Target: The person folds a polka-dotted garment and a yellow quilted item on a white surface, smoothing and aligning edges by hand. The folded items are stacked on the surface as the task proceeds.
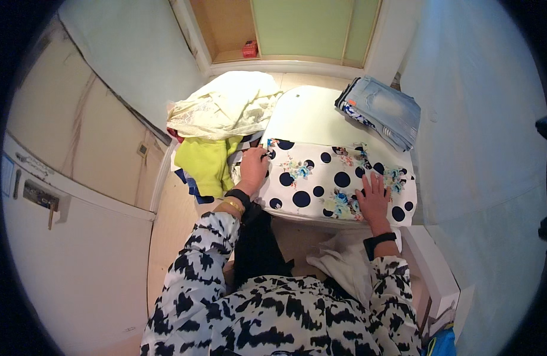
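A white garment with dark polka dots and flowers [318,178] lies spread and partly folded across the near part of a white table [306,109]. At its left edge is my left hand [254,169], fingers bent over the cloth; whether they pinch it I cannot tell. My right hand [374,200] rests flat on the garment's right part, fingers apart. Beyond the garment, at the table's back right, sits a stack of folded clothes with light blue jeans [384,109] on top.
Left of the table lie a heap of cream cloth [231,104] and a yellow-green garment [204,164]. White cloth [344,262] hangs near my lap. A cabinet with a green sliding door [302,29] stands behind, a red box [249,49] inside. Walls flank both sides.
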### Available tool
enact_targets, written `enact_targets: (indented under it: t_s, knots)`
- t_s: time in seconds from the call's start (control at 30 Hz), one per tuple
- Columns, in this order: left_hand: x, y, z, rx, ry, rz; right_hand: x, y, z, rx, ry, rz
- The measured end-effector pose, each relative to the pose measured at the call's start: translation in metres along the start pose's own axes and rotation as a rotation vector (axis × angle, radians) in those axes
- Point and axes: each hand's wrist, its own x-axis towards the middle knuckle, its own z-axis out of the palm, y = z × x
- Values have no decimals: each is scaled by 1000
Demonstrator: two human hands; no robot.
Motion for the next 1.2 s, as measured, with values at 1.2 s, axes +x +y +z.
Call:
enact_targets:
  t_s: [1.2]
  knots:
    - [-3,-29,11,-552,-44,-455,174,-245,-30,584,-119,-505]
